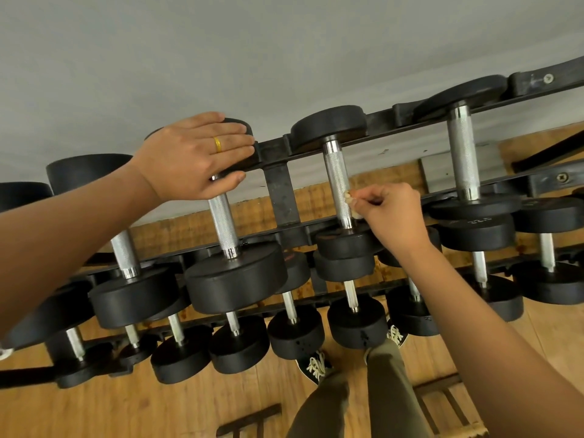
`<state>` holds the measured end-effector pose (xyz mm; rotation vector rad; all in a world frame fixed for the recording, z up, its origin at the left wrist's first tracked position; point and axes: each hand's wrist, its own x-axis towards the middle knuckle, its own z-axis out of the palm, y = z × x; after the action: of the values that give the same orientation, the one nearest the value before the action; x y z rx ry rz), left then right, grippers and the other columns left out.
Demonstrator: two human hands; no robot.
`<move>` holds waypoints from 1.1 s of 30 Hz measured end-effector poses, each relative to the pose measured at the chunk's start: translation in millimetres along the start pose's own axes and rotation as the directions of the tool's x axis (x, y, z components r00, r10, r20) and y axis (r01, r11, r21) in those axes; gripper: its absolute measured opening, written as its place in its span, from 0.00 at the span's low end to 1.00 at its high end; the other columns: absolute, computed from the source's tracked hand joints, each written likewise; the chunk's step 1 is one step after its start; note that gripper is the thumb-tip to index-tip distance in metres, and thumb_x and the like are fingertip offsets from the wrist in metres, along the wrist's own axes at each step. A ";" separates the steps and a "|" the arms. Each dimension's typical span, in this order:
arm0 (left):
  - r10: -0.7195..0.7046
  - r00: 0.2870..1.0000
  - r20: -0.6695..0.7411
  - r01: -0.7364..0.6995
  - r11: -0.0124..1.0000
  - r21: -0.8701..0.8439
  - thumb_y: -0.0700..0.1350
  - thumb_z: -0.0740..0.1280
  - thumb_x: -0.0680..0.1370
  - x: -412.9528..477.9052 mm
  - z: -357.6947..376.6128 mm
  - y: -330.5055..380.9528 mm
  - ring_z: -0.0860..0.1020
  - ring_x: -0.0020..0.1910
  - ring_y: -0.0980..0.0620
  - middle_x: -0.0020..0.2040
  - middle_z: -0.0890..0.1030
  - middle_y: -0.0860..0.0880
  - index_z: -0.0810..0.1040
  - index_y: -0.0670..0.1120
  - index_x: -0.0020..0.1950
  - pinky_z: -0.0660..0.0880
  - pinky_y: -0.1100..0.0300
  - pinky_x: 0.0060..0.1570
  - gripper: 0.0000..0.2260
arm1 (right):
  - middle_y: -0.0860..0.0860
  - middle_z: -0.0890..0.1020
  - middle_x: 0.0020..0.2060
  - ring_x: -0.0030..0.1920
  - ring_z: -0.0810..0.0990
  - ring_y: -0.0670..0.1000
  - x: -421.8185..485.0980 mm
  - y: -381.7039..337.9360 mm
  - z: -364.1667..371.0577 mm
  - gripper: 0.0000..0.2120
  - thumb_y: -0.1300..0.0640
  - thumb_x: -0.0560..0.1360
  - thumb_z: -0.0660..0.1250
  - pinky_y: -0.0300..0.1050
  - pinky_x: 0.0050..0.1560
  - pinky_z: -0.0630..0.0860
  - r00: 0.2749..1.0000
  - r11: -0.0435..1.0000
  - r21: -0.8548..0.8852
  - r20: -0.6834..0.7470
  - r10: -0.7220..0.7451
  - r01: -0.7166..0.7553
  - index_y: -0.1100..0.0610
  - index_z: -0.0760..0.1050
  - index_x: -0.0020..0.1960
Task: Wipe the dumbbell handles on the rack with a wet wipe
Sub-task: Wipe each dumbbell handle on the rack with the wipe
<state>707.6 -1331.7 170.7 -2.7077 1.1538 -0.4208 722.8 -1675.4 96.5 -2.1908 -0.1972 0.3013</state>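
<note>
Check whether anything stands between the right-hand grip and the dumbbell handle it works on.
Nothing visible does. The right-hand grip pinches the wet wipe right against the lower part of the middle dumbbell handle. The left-hand grip rests on the neighbouring dumbbell's far head, clear of that handle.

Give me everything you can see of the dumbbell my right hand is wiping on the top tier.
It is a black round-headed dumbbell with a silver metal handle, lying across the top tier of the black metal rack, one head at the far rail and one at the near rail. The handle is knurled along its middle, with smooth polished collars at both ends. The right hand pinches a small crumpled whitish wet wipe against the right side of the handle, towards its near end.
</note>
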 end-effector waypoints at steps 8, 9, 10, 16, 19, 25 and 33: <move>-0.012 1.000 -0.006 0.012 1.000 -0.012 0.48 0.66 0.83 0.6 0.1 -0.3 0.81 0.65 0.41 0.62 0.83 0.40 0.82 0.38 0.64 0.73 0.42 0.69 0.16 | 0.46 0.86 0.48 0.50 0.83 0.41 3.2 -5.1 -8.4 0.04 0.61 0.75 0.74 0.37 0.61 0.76 0.990 0.997 -0.077 0.137 0.027 -0.016 0.56 0.86 0.49; -0.011 1.000 -0.008 0.011 1.000 -0.010 0.48 0.66 0.83 0.9 0.1 -0.3 0.81 0.65 0.41 0.62 0.83 0.40 0.82 0.38 0.64 0.73 0.42 0.69 0.16 | 0.45 0.86 0.48 0.49 0.83 0.39 7.3 -10.4 -7.7 0.04 0.60 0.75 0.73 0.36 0.59 0.77 0.995 0.999 -0.032 0.100 0.010 -0.007 0.55 0.85 0.49; -0.010 1.000 -0.010 0.010 1.000 -0.007 0.48 0.66 0.83 0.8 -0.2 -0.4 0.81 0.65 0.41 0.62 0.83 0.40 0.82 0.38 0.64 0.73 0.43 0.69 0.16 | 0.44 0.86 0.48 0.48 0.83 0.38 12.8 -16.3 -6.3 0.04 0.60 0.76 0.73 0.34 0.56 0.78 0.999 1.000 0.029 0.047 -0.005 0.003 0.55 0.85 0.50; -0.007 1.000 -0.017 0.007 1.000 0.000 0.48 0.65 0.84 1.3 -0.4 0.1 0.81 0.65 0.41 0.62 0.84 0.40 0.82 0.38 0.63 0.72 0.43 0.70 0.16 | 0.46 0.85 0.43 0.45 0.83 0.42 54.4 -46.1 19.0 0.06 0.57 0.76 0.73 0.41 0.52 0.81 0.981 0.992 0.124 -0.194 -0.013 0.037 0.55 0.85 0.52; -0.004 1.000 -0.011 0.004 1.000 0.007 0.48 0.65 0.84 1.0 -0.6 -0.1 0.81 0.65 0.41 0.62 0.83 0.40 0.82 0.38 0.64 0.72 0.44 0.70 0.16 | 0.49 0.86 0.44 0.45 0.83 0.46 51.0 -44.0 25.5 0.06 0.58 0.78 0.71 0.44 0.52 0.81 0.970 0.998 0.021 -0.237 -0.052 0.059 0.57 0.85 0.52; -0.013 1.000 -0.012 0.013 1.000 0.011 0.49 0.64 0.85 0.5 -0.3 0.1 0.81 0.65 0.41 0.62 0.83 0.40 0.83 0.39 0.63 0.71 0.45 0.71 0.17 | 0.49 0.86 0.47 0.46 0.82 0.43 7.2 -22.5 17.1 0.07 0.58 0.77 0.72 0.28 0.49 0.73 0.982 0.987 -0.131 -0.158 -0.108 0.088 0.57 0.85 0.53; -0.012 1.000 -0.027 0.012 1.000 0.005 0.48 0.64 0.84 0.9 0.4 0.3 0.81 0.64 0.41 0.62 0.84 0.40 0.83 0.38 0.63 0.73 0.44 0.69 0.16 | 0.51 0.86 0.46 0.47 0.84 0.49 43.7 -37.2 16.3 0.06 0.59 0.78 0.71 0.38 0.52 0.78 0.983 0.989 -0.120 -0.149 -0.107 0.089 0.58 0.85 0.52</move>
<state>708.1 -1332.6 170.4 -2.7135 1.1423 -0.4623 758.8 -1630.0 110.8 -2.2961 -0.2394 0.0646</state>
